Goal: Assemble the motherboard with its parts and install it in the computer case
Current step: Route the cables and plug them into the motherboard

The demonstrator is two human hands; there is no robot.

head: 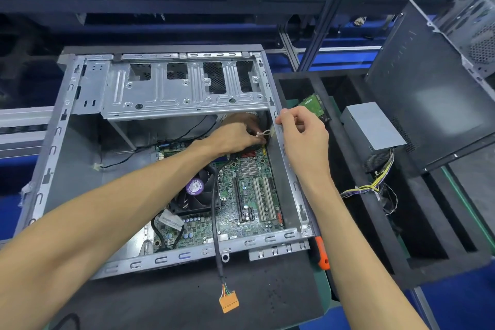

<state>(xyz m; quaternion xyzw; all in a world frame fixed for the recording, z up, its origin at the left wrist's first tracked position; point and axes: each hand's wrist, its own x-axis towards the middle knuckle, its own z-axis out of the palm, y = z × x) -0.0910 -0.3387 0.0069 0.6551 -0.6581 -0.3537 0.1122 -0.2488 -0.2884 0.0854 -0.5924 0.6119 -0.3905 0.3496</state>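
The case (pixel 67 142) lies open on a black mat (pixel 187 300) on the table, with the motherboard (pixel 249 193) already seated in its floor, near the right wall. The left hand (pixel 235 132) reaches deep inside, under the drive cage (pixel 184 88), fingers curled and pinching a small white clip (pixel 263 133) at the board's far edge. The right hand (pixel 302 128) rests on the case's right rail, fingers curled, thumb and forefinger pinching the rail's edge.

The cooler fan (pixel 197 193) carries a round purple sticker; its writing is too small to read. A white label on the cables beside it is also illegible. A black cable ending in an orange connector (pixel 229 301) hangs over the front rail onto the mat. To the right, a foam tray (pixel 375 222) holds a power supply (pixel 372 126) and a green drive (pixel 313 104).
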